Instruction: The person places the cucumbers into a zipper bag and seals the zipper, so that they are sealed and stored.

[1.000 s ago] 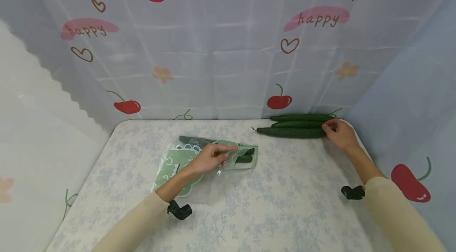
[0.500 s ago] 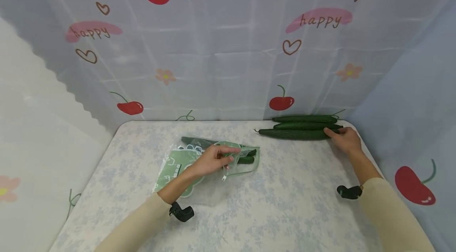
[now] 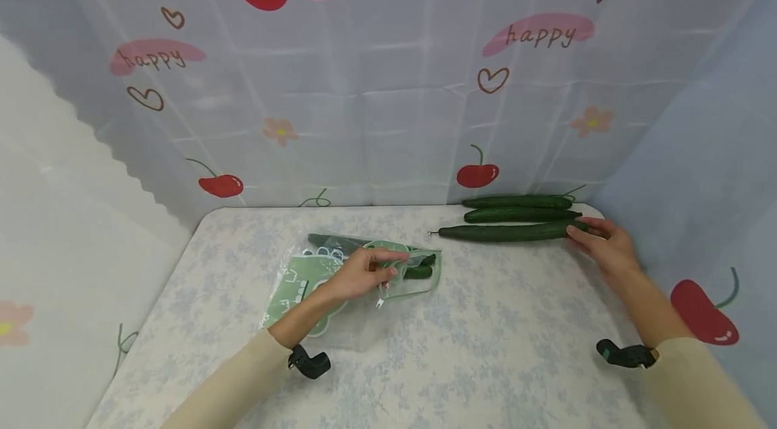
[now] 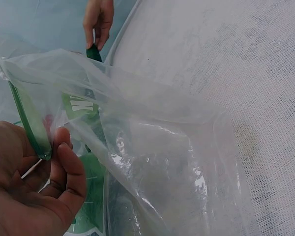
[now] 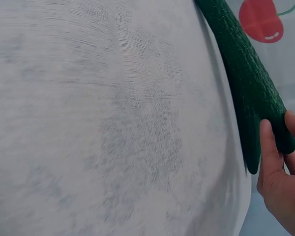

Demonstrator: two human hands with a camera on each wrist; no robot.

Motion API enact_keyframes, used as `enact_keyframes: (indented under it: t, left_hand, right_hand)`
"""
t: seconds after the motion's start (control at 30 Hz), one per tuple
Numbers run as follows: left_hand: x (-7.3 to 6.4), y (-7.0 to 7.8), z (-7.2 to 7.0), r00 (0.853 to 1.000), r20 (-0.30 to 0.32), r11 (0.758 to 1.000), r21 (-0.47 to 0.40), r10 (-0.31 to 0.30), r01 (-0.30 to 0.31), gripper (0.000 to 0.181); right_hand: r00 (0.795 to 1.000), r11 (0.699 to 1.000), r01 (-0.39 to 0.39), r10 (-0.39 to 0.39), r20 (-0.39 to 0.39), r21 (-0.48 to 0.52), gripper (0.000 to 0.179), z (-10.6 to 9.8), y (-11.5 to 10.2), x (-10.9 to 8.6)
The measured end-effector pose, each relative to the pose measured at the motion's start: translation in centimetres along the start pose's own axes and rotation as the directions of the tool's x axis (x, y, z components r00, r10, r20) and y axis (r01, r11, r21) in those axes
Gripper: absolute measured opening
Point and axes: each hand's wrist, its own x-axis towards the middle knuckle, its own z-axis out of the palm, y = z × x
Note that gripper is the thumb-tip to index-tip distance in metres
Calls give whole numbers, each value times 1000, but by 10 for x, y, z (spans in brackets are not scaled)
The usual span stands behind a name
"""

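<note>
My right hand [image 3: 612,248] grips the right end of the nearest cucumber [image 3: 504,233], thumb and fingers around its tip. Two more cucumbers [image 3: 516,215] lie just behind it at the back right of the table. In the right wrist view, the held cucumber [image 5: 253,69] overlaps another one below it. At centre left, my left hand [image 3: 358,272] pinches the edge of a clear zip bag [image 3: 290,284] with green print, lifting its mouth. Cucumbers [image 3: 419,272] show inside the bag. The left wrist view has the bag's green zip edge [image 4: 32,123] between thumb and fingers.
A pale floral cloth [image 3: 473,341] covers the table. Behind it hangs a curtain [image 3: 376,146] with cherry print, close to the cucumbers, and another panel [image 3: 716,213] stands along the right side.
My right hand has taken hold of the nearest cucumber's end and drawn it slightly right and toward me, apart from the other two. The left hand stays at the bag's edge.
</note>
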Motion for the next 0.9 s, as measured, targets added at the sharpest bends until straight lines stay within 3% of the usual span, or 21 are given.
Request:
enact_keyframes:
  t: [0.03,0.13,0.3,0.6,0.9]
  left_hand:
    - [0,0,0,1000,-1,1000,1,-1,1,42]
    - [-1,1,0,1000,-4,1000,4,-3,3,42]
    - [-1,3,1,1000,-1,1000,5,-15,15,42]
    - [-1,6,3,1000,14,999,32,-16,15,42]
    - [-1,12,7,1000,-5,999,47,6,-6,39]
  right_hand:
    - [1000,996,-5,2,29,90,28,-1,-1,-4]
    - [995,981,-26,6,101,193,27,-6,-3,-16]
    - [985,981,-11,-22,171,194,27,-13,2,-34]
    - [963,926,67,-158,219,373,32,-14,23,-72]
    - [928,857,153,-295,225,493,41,-11,22,-100]
